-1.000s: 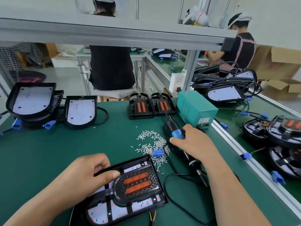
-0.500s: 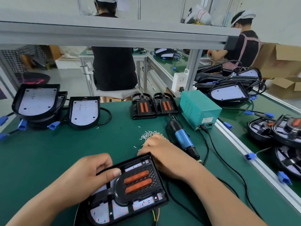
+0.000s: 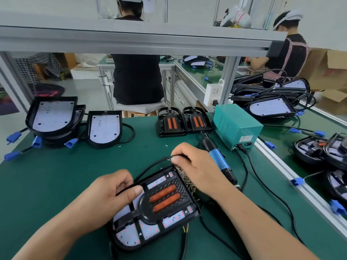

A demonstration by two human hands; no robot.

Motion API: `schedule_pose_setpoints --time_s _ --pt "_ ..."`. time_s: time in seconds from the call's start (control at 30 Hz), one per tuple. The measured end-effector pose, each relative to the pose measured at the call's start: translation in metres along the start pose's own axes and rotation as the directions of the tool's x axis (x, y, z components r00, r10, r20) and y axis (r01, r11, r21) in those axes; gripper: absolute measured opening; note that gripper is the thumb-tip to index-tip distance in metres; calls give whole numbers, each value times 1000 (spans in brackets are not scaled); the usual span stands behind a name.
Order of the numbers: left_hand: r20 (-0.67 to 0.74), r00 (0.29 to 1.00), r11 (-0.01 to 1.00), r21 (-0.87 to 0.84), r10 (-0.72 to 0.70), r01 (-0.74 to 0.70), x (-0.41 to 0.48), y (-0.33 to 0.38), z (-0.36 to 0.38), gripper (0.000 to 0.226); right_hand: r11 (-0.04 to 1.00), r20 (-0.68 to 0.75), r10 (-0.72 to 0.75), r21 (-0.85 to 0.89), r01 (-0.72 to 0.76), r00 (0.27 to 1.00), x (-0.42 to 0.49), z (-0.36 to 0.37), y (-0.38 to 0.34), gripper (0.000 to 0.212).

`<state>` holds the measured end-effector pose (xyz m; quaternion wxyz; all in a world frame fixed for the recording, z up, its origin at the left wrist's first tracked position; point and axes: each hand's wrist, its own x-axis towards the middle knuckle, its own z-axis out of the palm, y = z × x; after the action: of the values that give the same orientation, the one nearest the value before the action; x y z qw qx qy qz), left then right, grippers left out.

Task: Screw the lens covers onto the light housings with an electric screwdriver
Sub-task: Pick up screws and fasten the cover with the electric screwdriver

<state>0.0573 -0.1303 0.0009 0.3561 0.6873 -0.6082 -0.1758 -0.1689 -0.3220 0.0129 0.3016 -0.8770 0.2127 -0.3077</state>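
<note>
**While your left hand (image 3: 105, 201) holds the light housing (image 3: 150, 228), your right hand (image 3: 195, 171) is at the screws (image 3: 185, 178)**

As you look down at the green worktop (image 3: 56, 184), you can count one light housing in front of you, with one lens cover (image 3: 163, 199) lying on it. Two more lens covers (image 3: 170, 123) (image 3: 197, 121) stand side by side at the far edge. Each of the three covers has two orange oblong windows in a black frame. At the far left one single housing (image 3: 105, 128) lies with its white board up. Next to it is a stack of housings (image 3: 52, 117), but how many are in the stack cannot be counted surely. Four blue connectors (image 3: 14, 136) lie around them on black cables. One electric screwdriver (image 3: 218, 159), with a blue grip, lies just beside your right hand, and one teal metal power box (image 3: 236, 128) stands behind it.

Your left hand grips the near housing at its left edge, the fingers curled round the rim and the thumb pressed flat on the lens cover. Your right hand lies knuckles up over the heap of small silver screws, which touches the housing's far right side. Its fingers are bent down, with the tips close together by a thin black cable (image 3: 150, 166). Whether they pinch a screw cannot be seen.

The near housing is a flat black shell, round at one end and square at the other, and its white board shows small red dots.
</note>
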Motion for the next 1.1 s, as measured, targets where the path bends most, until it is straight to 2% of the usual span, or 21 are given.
schedule_pose_setpoints --time_s 0.1,0.17,0.23,0.3,0.37,0.53,0.63,0.7,0.8,0.9,0.97,1.0,1.03,1.1 --pt "-28 1000 1000 19 -1 2 2 -2 0 24 983 -50 97 163 -88 994 -3 -4 -1 15" --pt "16 1000 1000 23 -8 8 2 -4 0 30 943 -72 157 306 -128 985 -3 -4 -3 17" --pt "55 998 1000 8 -22 21 1 -6 2 21 824 -80 236 545 -155 968 -2 -5 -7 17" --pt "48 998 999 -20 -36 37 1 -7 5 16 705 -61 312 684 -188 948 -1 -7 -8 17" --pt "18 999 998 -42 -45 46 2 -8 7 11 677 -39 358 698 -231 933 -1 -6 -7 19" --pt "13 1000 993 -111 -27 29 2 -3 4 3 687 -65 453 661 -302 889 0 0 -3 23" --pt "-13 1000 973 -230 -26 22 2 7 4 23 661 -23 497 658 -361 867 0 1 -1 20" --pt "-74 997 961 -275 -33 11 1 11 7 22 583 83 486 710 -394 870 -1 4 -4 11" --pt "-139 989 957 -291 -55 13 2 10 13 8 473 207 427 779 -412 880 -2 11 -11 27" --pt "-207 973 959 -281 -100 39 5 8 17 20 455 220 362 807 -378 906 -7 18 -21 29" --pt "-283 949 967 -244 -137 67 7 6 21 16 413 210 367 836 -361 906 -7 21 -29 36" --pt "-318 935 970 -226 -158 87 8 5 22 12 414 211 374 833 -367 903 -6 24 -30 38" --pt "-350 922 974 -205 -168 100 8 5 24 11 458 227 386 794 -400 894 -3 25 -36 38" --pt "-394 903 979 -170 -169 110 8 6 27 11 691 180 424 569 -446 888 1 25 -42 27"
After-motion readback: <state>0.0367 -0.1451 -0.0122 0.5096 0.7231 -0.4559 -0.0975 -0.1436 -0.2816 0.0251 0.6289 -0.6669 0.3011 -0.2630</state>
